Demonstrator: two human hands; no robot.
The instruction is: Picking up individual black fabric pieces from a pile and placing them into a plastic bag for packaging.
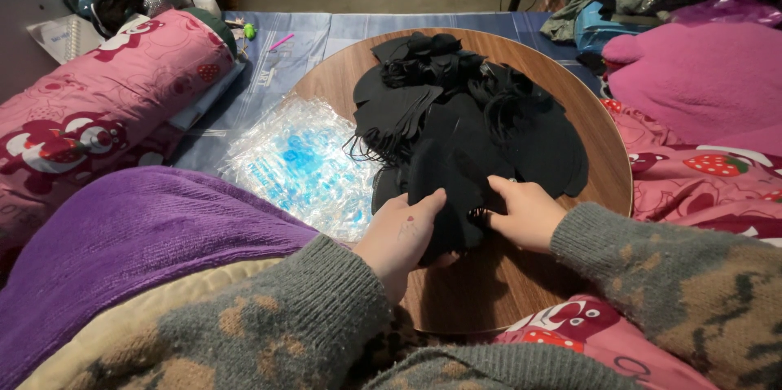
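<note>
A heap of black face masks (pixel 468 117) covers the far half of a round wooden table (pixel 497 292). My left hand (pixel 401 237) grips the near edge of one black mask (pixel 444 182), thumb on top and fingers underneath. My right hand (pixel 525 212) rests on the same mask's right side, fingers curled at its ear loop. Both sleeves are grey knitted wool.
A pile of clear plastic packets with blue print (pixel 305 164) lies left of the table on a blue sheet. A purple blanket (pixel 138 235) covers my lap. Pink strawberry-print bedding (pixel 90 105) lies left and right. Shoes and clutter stand at the back.
</note>
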